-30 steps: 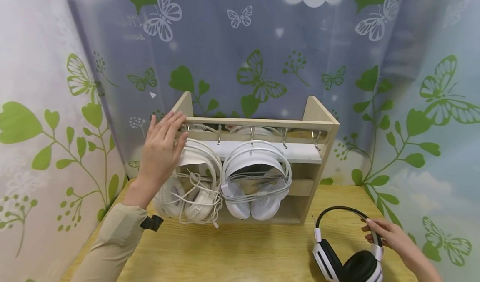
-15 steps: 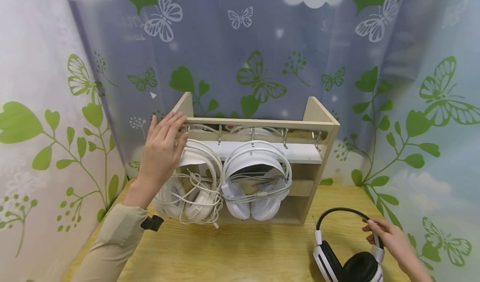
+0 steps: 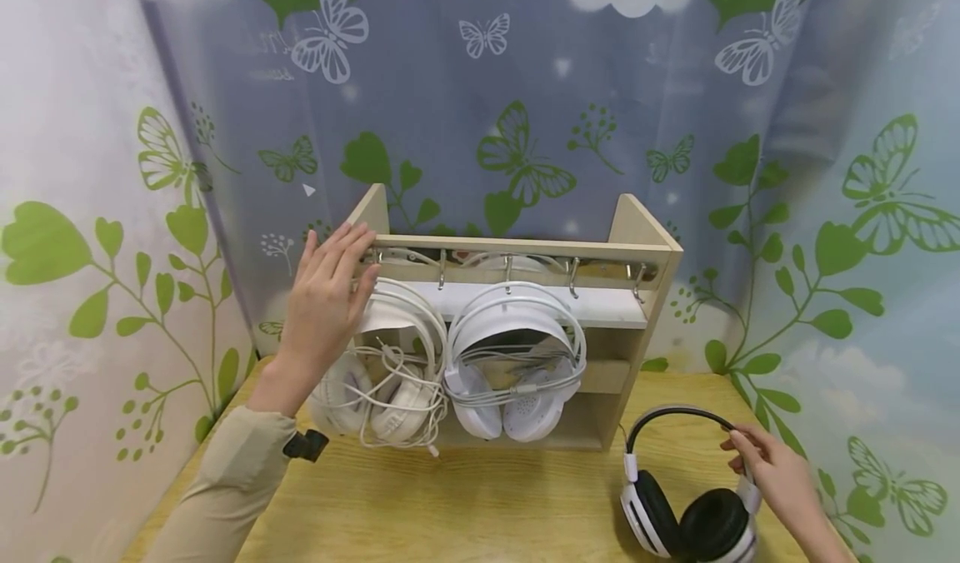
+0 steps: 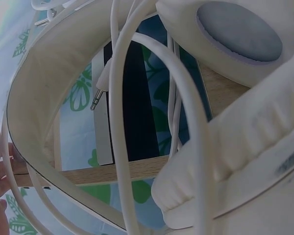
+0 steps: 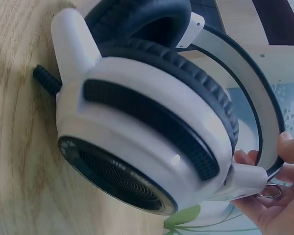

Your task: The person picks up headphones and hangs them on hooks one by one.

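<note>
My left hand [image 3: 326, 296] lies over the upper left corner of a wooden rack [image 3: 525, 242], its fingers straight along the edge. Just below it hangs a white pair of headphones [image 3: 405, 296] wound in loose cable, which fills the left wrist view with a pale earcup [image 4: 230, 171]. A second white pair [image 3: 517, 309], cable bundled across it, hangs to its right. At the lower right, my right hand [image 3: 780, 480] pinches the headband of black-and-white headphones [image 3: 652, 513] near one earcup. The right wrist view shows that earcup's outer shell [image 5: 152, 127] close over the tabletop.
Metal hooks [image 3: 573, 280] line the rack's front rail, the two rightmost bearing nothing. A white shelf [image 3: 611, 309] runs behind them. The rack stands on a wood-grain table [image 3: 450, 505], with printed curtains [image 3: 450, 88] at the back and sides.
The black-and-white headphones have shifted slightly left and up with my right hand, and their earcups have turned a little. My left hand stays on the rack's corner.
</note>
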Action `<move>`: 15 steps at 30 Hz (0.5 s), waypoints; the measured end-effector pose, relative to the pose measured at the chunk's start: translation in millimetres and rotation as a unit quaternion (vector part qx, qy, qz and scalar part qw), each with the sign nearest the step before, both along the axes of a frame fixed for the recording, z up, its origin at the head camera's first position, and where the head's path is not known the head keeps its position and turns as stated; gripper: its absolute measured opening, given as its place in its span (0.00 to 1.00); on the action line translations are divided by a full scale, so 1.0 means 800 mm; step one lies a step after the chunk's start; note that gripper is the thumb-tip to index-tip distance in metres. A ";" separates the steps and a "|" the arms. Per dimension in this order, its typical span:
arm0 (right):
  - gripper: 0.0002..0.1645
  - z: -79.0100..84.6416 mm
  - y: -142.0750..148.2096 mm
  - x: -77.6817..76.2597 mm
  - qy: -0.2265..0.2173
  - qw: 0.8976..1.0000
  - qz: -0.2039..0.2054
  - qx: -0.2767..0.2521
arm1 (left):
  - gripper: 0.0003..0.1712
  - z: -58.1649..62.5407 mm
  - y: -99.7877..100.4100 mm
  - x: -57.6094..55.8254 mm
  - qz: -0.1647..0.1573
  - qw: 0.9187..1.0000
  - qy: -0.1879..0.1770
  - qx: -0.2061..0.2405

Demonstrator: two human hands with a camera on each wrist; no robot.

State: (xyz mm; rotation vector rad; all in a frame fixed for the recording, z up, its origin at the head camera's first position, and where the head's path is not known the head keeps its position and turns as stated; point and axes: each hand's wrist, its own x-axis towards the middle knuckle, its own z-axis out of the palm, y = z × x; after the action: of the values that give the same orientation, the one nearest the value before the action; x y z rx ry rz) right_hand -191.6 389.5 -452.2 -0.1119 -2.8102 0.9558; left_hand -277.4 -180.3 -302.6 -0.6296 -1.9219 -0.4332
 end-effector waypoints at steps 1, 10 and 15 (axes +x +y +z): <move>0.29 0.000 -0.001 0.001 0.007 1.000 0.000 0.005 | 0.28 0.000 0.000 0.000 0.000 1.000 0.000 -0.001; 0.28 0.007 -0.011 0.005 0.070 0.997 -0.005 0.023 | 0.28 -0.001 0.000 -0.001 -0.001 1.000 0.003 -0.002; 0.29 0.014 -0.013 0.005 0.098 0.995 -0.013 0.022 | 0.28 -0.001 0.000 -0.001 -0.002 1.000 0.004 0.000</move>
State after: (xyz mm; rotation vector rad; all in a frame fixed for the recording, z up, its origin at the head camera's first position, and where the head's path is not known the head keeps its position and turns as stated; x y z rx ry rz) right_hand -187.8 378.7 -441.1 -0.0459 -2.6405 0.8485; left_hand -277.8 -180.6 -303.6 -0.6357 -1.9129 -0.4325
